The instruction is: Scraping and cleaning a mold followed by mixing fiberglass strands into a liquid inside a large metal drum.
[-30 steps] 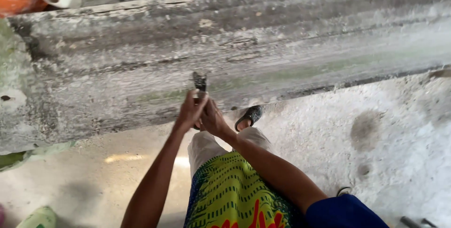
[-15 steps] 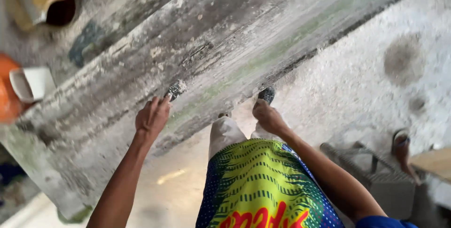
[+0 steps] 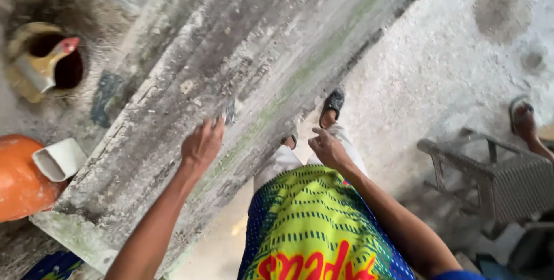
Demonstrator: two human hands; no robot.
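A long, weathered grey concrete ledge is seen running diagonally, against whose face a small scraper is held in the clenched grip of the left hand, while the right hand is kept released, empty, above the knee.

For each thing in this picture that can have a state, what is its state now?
left hand: closed on a small scraper, pressed against the wall
scraper: blade touching the wall
right hand: empty, fingers loosely curled, off the wall
concrete wall: weathered, stained grey and green
orange jug: spout open
wicker chair: upright, unoccupied
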